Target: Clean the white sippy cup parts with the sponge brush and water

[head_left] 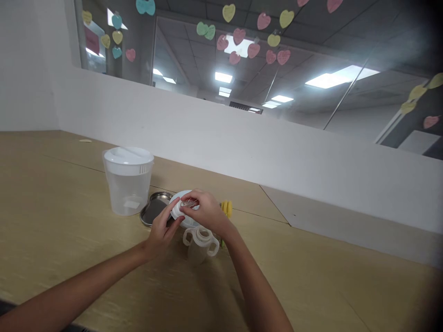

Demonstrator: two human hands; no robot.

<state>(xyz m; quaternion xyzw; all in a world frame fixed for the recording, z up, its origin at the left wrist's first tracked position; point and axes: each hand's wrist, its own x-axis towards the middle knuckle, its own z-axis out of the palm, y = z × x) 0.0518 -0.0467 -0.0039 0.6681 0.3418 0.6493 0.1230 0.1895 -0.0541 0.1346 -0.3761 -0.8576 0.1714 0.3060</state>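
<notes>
Your 2 hands meet over the middle of the wooden table [311, 276], both on a round white lid [177, 208] held tilted just above the tabletop. Your left hand [161, 233] comes up from the near left and grasps the lid's near edge, thumb on top and fingers underneath. Your right hand [204, 211] lies over the lid's right half, its fingertips pinched on something small and shiny [188, 203] at the lid's middle; what that small piece is cannot be made out.

Just near of the lid, and partly under your right wrist, stands a small clear cup with 2 side handles [200, 240], upright on the table. Just left of the lid, a flat metal tray [154, 207] lies on the table, its right part hidden behind your left hand and the lid. Left of the tray and a little farther away stands a clear plastic pitcher [127, 186], upright, with a white cover [128, 157] seated on its top. Just right of your right hand, a small yellow thing [226, 207] shows on the table, mostly hidden by the hand.

A low white wall [277, 152] runs along the far edge of the table. Above it, paper hearts [238, 36] are stuck on glass.
</notes>
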